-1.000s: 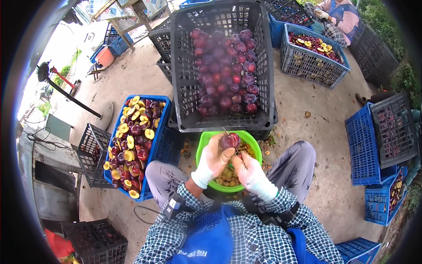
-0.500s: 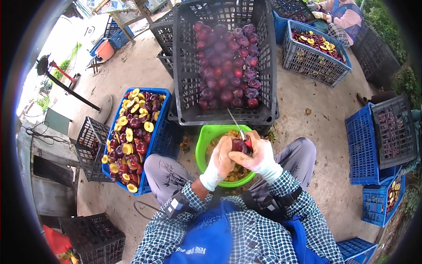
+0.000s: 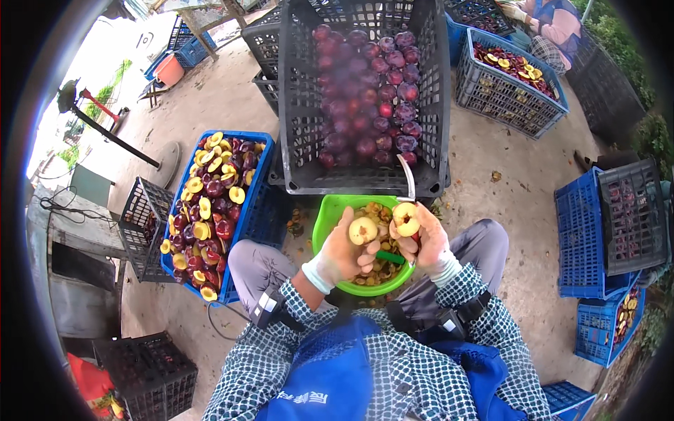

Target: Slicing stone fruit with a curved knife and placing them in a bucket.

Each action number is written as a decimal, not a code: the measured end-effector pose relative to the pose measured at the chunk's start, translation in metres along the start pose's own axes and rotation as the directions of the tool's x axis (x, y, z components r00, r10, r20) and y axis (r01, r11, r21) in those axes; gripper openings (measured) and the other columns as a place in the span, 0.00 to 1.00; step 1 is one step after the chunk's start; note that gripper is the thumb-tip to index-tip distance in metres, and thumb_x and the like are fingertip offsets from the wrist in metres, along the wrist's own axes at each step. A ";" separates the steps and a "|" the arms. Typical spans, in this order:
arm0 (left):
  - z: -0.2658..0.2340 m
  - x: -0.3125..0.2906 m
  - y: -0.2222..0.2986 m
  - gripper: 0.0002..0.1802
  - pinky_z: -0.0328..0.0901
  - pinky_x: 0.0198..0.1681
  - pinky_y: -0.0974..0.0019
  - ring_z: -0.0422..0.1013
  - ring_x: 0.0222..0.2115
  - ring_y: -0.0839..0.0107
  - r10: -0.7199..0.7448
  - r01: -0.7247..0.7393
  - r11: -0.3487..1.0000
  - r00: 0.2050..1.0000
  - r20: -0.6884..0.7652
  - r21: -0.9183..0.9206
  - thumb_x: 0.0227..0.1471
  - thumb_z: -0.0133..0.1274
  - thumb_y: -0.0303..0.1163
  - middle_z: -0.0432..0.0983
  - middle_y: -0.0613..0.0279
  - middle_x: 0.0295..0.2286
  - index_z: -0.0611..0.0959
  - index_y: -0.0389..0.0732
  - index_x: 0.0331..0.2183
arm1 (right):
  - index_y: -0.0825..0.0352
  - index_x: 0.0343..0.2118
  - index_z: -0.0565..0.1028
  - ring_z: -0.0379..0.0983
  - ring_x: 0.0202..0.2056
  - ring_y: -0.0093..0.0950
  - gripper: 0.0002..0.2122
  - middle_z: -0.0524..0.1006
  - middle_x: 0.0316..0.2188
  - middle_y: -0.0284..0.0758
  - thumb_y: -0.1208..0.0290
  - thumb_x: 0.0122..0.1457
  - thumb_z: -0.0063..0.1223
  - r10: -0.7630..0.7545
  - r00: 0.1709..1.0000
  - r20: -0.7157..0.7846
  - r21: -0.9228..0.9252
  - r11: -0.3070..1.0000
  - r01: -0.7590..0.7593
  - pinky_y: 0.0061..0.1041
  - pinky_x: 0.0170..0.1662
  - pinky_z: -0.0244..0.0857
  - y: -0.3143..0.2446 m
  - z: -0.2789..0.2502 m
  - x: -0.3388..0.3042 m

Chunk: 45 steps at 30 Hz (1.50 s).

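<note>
Over the bright green bowl (image 3: pixel 324 223), my two hands hold the halves of a split plum, yellow cut faces up. My left hand (image 3: pixel 335 251) has one plum half (image 3: pixel 363 230) in its fingers. The other plum half (image 3: pixel 406 219) is in my right hand (image 3: pixel 432 245), along with a thin curved knife (image 3: pixel 408 175) whose blade points away from me. A bit of red shows by the right fingers. Between the hands is a dark green bar-like piece (image 3: pixel 390 257); what it belongs to I cannot tell. Yellowish pieces (image 3: pixel 372 281) lie in the bowl.
A black crate (image 3: pixel 295 184) with whole plums (image 3: pixel 382 109) tilts toward me beyond the bowl. At left stands a blue crate (image 3: pixel 264 158) heaped with plum halves. More crates (image 3: pixel 516 116) of fruit stand to the right, and a person (image 3: pixel 551 28) sits at far right.
The dark plum held between both hands is now in two halves, one per hand. My hands have moved apart and turned the cut faces up. The knife blade has swung more upright.
</note>
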<state>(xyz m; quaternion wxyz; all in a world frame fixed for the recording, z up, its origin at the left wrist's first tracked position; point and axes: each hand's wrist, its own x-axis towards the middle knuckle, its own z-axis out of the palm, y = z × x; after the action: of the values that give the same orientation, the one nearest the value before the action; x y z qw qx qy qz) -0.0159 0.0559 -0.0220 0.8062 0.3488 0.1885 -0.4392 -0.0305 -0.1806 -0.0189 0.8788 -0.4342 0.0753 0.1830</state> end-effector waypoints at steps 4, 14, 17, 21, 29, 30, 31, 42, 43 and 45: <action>-0.039 0.012 -0.009 0.38 0.72 0.43 0.65 0.74 0.34 0.72 0.607 -0.278 0.359 0.795 0.003 0.891 0.77 0.44 0.64 0.81 0.64 0.35 0.87 0.35 0.50 | 0.64 0.56 0.77 0.61 0.16 0.20 0.24 0.82 0.33 0.35 0.46 0.78 0.41 0.088 0.995 0.043 0.111 0.989 -0.093 0.22 0.18 0.52 0.000 0.007 0.007; 0.012 0.000 0.022 0.27 0.75 0.44 0.55 0.80 0.37 0.57 0.611 -0.465 0.140 0.735 0.293 0.874 0.72 0.55 0.52 0.84 0.55 0.40 0.85 0.38 0.55 | 0.69 0.54 0.78 0.76 0.38 0.18 0.11 0.82 0.41 0.30 0.71 0.74 0.60 -0.276 0.961 -0.001 -0.548 0.804 0.230 0.19 0.43 0.73 0.013 -0.010 0.020; 0.013 0.030 0.098 0.17 0.75 0.51 0.51 0.80 0.45 0.49 0.790 -0.296 -0.397 0.372 0.488 0.869 0.64 0.64 0.39 0.85 0.50 0.43 0.88 0.38 0.48 | 0.68 0.51 0.78 0.72 0.33 0.13 0.08 0.79 0.36 0.25 0.71 0.75 0.58 -0.228 0.960 -0.165 -0.346 0.924 0.160 0.16 0.38 0.67 -0.007 -0.019 0.024; 0.000 0.135 0.181 0.25 0.74 0.56 0.47 0.80 0.52 0.45 0.722 0.105 -0.535 0.573 0.388 0.839 0.63 0.62 0.45 0.84 0.48 0.51 0.85 0.42 0.56 | 0.68 0.50 0.78 0.67 0.29 0.11 0.07 0.76 0.31 0.21 0.72 0.76 0.56 -0.216 0.951 -0.220 -0.221 0.961 0.167 0.15 0.33 0.62 -0.025 -0.021 0.031; -0.035 0.252 0.216 0.40 0.78 0.53 0.46 0.82 0.52 0.47 0.496 0.186 -0.601 0.849 0.181 0.777 0.55 0.69 0.44 0.82 0.47 0.54 0.77 0.44 0.66 | 0.68 0.53 0.77 0.70 0.31 0.14 0.10 0.76 0.31 0.24 0.69 0.77 0.54 -0.188 0.955 -0.229 -0.258 0.958 0.127 0.16 0.35 0.65 -0.054 -0.029 0.036; -0.031 0.244 0.213 0.38 0.79 0.51 0.47 0.83 0.50 0.49 0.499 0.022 -0.309 0.855 0.142 0.951 0.59 0.66 0.44 0.83 0.47 0.54 0.77 0.43 0.66 | 0.68 0.54 0.76 0.71 0.32 0.14 0.10 0.76 0.32 0.25 0.68 0.77 0.54 -0.191 0.951 -0.244 -0.262 0.957 0.124 0.17 0.36 0.66 -0.055 -0.033 0.037; -0.028 0.235 0.208 0.35 0.80 0.49 0.47 0.84 0.48 0.51 0.504 -0.137 0.035 0.858 0.101 0.990 0.63 0.64 0.43 0.84 0.47 0.53 0.76 0.42 0.66 | 0.68 0.54 0.76 0.71 0.33 0.15 0.11 0.77 0.32 0.26 0.68 0.77 0.53 -0.200 0.951 -0.237 -0.258 0.956 0.137 0.17 0.37 0.66 -0.053 -0.036 0.040; 0.018 0.066 0.059 0.36 0.77 0.36 0.59 0.83 0.37 0.59 0.311 -0.228 0.939 0.882 0.355 -0.257 0.77 0.44 0.60 0.84 0.46 0.51 0.75 0.39 0.66 | 0.69 0.44 0.80 0.84 0.30 0.40 0.09 0.84 0.29 0.44 0.67 0.74 0.58 -0.487 0.873 0.034 -0.826 0.478 0.299 0.35 0.36 0.76 -0.042 0.020 0.024; 0.013 0.061 0.047 0.36 0.76 0.35 0.60 0.83 0.37 0.61 0.324 -0.243 0.935 0.883 0.340 -0.258 0.76 0.45 0.61 0.85 0.50 0.50 0.77 0.39 0.64 | 0.69 0.43 0.80 0.85 0.31 0.43 0.09 0.85 0.29 0.44 0.67 0.74 0.58 -0.495 0.866 0.064 -0.838 0.445 0.317 0.36 0.36 0.77 -0.041 0.029 0.019; 0.012 0.050 0.034 0.34 0.76 0.35 0.61 0.83 0.38 0.63 0.334 -0.262 0.932 0.889 0.314 -0.250 0.76 0.46 0.61 0.86 0.54 0.48 0.80 0.41 0.62 | 0.68 0.40 0.80 0.86 0.31 0.45 0.09 0.85 0.28 0.43 0.66 0.74 0.58 -0.474 0.875 0.097 -0.816 0.465 0.342 0.37 0.35 0.78 -0.038 0.042 0.011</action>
<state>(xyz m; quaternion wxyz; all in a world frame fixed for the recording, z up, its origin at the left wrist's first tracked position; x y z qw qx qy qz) 0.0395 0.0305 -0.0308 0.9157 0.2063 0.0287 -0.3436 -0.0069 -0.1659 0.0314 0.5888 -0.8044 -0.0604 -0.0507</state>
